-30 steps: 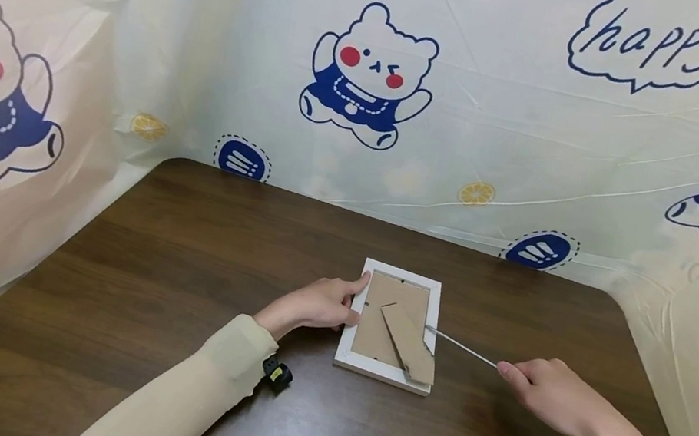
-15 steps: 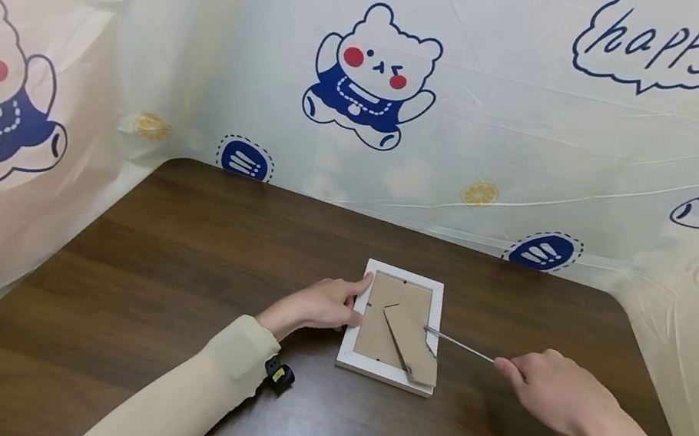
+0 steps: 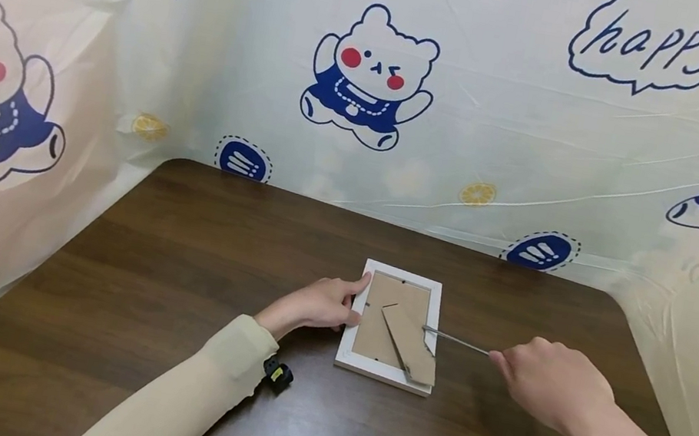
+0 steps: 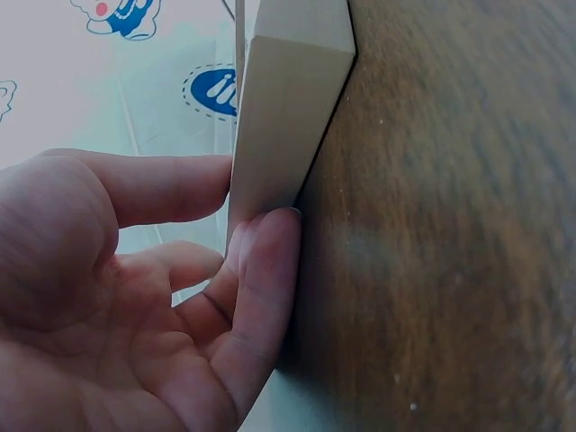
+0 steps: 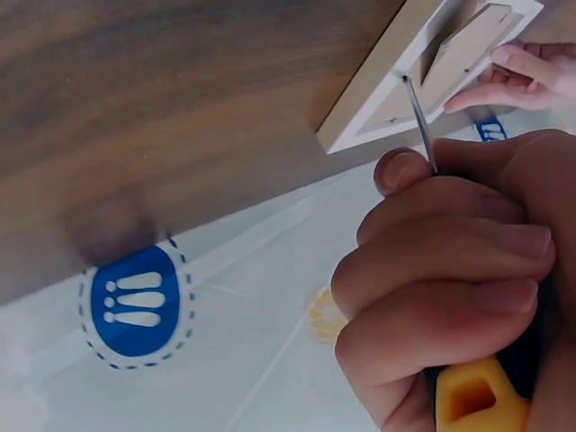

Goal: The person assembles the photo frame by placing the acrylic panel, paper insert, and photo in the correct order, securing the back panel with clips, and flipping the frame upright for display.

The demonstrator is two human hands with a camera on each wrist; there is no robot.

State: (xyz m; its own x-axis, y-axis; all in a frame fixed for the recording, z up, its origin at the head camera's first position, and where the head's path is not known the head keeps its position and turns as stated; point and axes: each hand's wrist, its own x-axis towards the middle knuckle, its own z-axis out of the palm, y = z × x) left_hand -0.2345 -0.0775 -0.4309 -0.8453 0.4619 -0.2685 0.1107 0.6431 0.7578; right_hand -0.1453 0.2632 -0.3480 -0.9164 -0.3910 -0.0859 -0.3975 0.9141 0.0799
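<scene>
A white picture frame [image 3: 435,299] lies face down on the table, its brown backing board [image 3: 376,336] upward. The backing's stand flap [image 3: 409,342] slants across it, its lower end over the frame's bottom right corner. My left hand [image 3: 322,302] holds the left side, thumb at the upper edge; in the left wrist view its curled fingers press the side wall. My right hand [image 3: 555,383] grips a screwdriver [image 3: 464,343] with a thin metal shaft and a yellow and black handle [image 5: 481,396]. The tip touches the backing's right edge, by a small dark metal tab [image 5: 404,78].
The dark brown wooden table [image 3: 212,241] extends around the frame. A pale curtain [image 3: 480,116] printed with bears encloses its back and both sides. A small black device [image 3: 277,374] sits at my left wrist.
My right hand has moved slightly up and left and its wrist has turned. The screwdriver's shaft now lies flatter, while its tip stays at the same edge. The left hand and frame keep their places.
</scene>
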